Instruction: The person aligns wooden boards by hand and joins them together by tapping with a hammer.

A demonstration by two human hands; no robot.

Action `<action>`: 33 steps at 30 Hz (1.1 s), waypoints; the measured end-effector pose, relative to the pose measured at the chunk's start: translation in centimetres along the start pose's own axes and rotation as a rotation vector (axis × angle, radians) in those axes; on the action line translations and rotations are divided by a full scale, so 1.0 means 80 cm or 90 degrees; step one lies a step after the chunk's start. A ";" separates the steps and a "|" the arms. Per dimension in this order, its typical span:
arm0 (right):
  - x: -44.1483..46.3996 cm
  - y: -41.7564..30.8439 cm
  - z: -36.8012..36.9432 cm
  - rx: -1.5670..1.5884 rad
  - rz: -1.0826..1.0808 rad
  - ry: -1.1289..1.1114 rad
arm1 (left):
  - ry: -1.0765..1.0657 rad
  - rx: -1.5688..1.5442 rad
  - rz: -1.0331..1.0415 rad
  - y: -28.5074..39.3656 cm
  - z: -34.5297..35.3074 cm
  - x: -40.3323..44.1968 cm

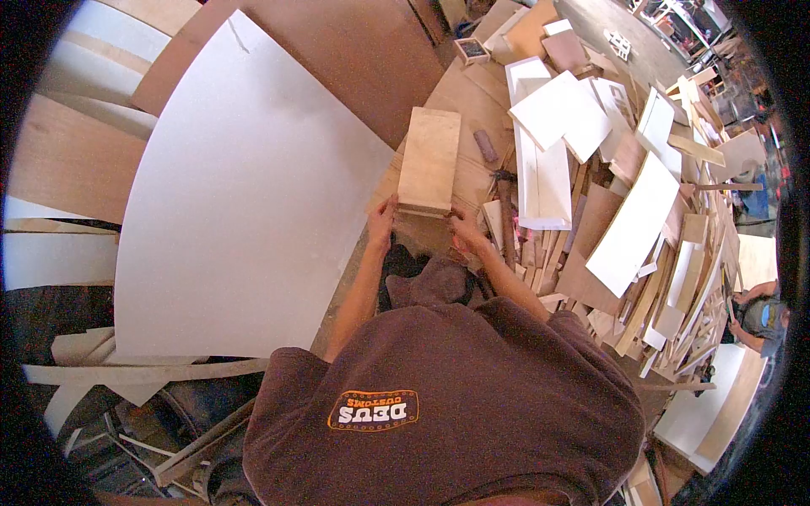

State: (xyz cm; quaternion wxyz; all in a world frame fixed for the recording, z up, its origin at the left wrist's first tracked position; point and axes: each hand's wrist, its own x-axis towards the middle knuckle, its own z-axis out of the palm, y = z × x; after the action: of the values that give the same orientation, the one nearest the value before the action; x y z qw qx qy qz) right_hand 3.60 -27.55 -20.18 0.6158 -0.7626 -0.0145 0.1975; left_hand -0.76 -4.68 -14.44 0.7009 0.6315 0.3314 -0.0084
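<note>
A pale wooden box [429, 158], long and rectangular, lies lengthwise in front of me on the plywood work surface. My left hand [382, 221] is closed on its near left corner. At the near right corner, my right hand [463, 229] grips the same box with bent fingers. The underside of the box and some of my fingertips are hidden. Just right of the box lie a brownish cylindrical piece [485, 145] and a hammer [504, 179], its handle pointing toward me.
A large white panel [245, 194] fills the left side beside a brown sheet [354, 59]. Wood offcuts and white boards [633, 223] pile up on the right. A small open box [472, 51] stands at the back. Another person [759, 316] is at the far right edge.
</note>
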 end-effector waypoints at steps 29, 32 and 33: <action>0.013 -0.034 -0.009 -0.061 0.097 0.013 | -0.090 0.017 -0.051 -0.028 -0.001 0.020; 0.017 -0.023 -0.008 -0.129 0.107 0.028 | -0.125 0.057 -0.076 -0.021 -0.005 0.020; 0.018 -0.024 -0.009 -0.134 0.094 0.020 | -0.125 0.057 -0.076 -0.020 -0.006 0.020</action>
State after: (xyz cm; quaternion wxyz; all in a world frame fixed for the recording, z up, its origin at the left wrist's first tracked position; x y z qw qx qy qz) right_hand 5.57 -27.37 -18.65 0.5161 -0.8252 0.0309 0.2276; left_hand -0.42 -3.90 -16.58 0.6995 0.6372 0.2977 -0.1267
